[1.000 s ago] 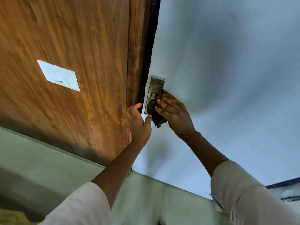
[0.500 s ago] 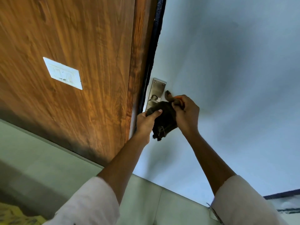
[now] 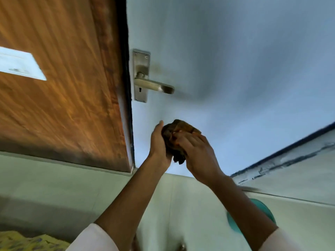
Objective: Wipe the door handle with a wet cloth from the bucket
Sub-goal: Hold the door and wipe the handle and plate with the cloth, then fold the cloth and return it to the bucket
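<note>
My left hand (image 3: 159,142) and right hand (image 3: 197,151) close together around the dark, crumpled cloth (image 3: 174,134), bunched with no clear long axis, held below the bare metal door handle (image 3: 154,86), whose lever points right from its upright backplate.

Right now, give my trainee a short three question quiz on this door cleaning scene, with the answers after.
1. True or false: the cloth is touching the door handle.
2. Which hands hold the cloth? A left only, B right only, C both.
3. Fill in: below the lever, the handle plate shows a ____.

Key
1. False; it is bunched below the handle, clear of it.
2. C; the left hand and right hand both have a grip on it.
3. Keyhole.
</note>
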